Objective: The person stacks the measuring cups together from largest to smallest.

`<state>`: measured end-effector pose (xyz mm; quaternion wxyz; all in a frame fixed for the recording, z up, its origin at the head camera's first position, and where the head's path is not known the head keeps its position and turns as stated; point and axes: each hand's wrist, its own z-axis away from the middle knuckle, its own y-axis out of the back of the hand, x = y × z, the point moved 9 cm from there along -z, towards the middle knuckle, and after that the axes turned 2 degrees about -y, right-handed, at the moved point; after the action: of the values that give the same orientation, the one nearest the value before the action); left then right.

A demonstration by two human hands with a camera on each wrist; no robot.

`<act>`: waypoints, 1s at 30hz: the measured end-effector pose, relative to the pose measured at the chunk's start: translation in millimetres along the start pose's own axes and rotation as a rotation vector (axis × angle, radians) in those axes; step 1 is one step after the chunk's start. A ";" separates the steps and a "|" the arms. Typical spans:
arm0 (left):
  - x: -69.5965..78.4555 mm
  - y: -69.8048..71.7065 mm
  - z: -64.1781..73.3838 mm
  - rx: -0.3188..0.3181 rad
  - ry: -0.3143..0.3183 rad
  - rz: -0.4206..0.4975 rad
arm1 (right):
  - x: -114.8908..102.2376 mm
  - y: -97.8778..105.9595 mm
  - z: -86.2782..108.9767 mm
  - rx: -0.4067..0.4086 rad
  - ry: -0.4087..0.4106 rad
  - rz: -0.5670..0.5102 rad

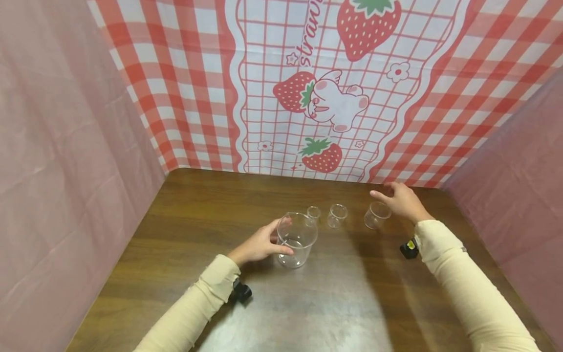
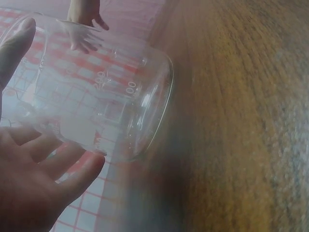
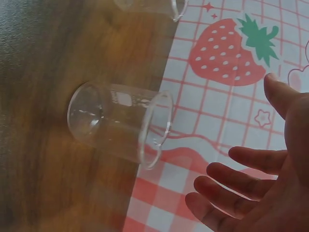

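A large clear glass beaker (image 1: 296,244) with white graduation marks stands upright on the table. My left hand (image 1: 262,242) holds it from the left side, thumb across its front and fingers round the back; the left wrist view shows the thumb and fingers (image 2: 79,179) on opposite sides of the glass. Above and just right of a medium beaker (image 1: 376,215) hovers my right hand (image 1: 403,201), fingers spread and apart from the glass. That beaker (image 3: 118,123) is upright on the table, its rim facing my fingers in the right wrist view.
Between the two hands stand a small beaker (image 1: 337,216) and a tiny one (image 1: 313,213), the latter close behind the large beaker. A checked strawberry cloth (image 1: 198,98) hangs at the table's back edge. Pink curtains (image 1: 66,146) flank the wooden table (image 1: 334,303).
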<state>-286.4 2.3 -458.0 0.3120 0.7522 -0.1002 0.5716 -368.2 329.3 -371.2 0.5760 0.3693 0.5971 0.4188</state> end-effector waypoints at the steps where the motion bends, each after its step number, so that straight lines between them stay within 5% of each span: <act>1: 0.0 0.3 -0.2 0.000 0.000 0.000 | 1.2 -1.5 -0.1 -0.006 -0.001 0.004; 18: -2.8 -2.0 1.1 -0.021 0.004 0.000 | 25.9 -33.6 7.2 -0.092 -0.027 0.038; 30: -4.4 -0.2 -0.7 -0.014 0.010 -0.003 | 29.7 -35.2 8.2 -0.052 -0.023 0.060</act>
<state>-288.3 2.0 -462.1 0.3188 0.7474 -0.1015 0.5740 -360.4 344.1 -414.9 0.5794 0.3766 0.5679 0.4471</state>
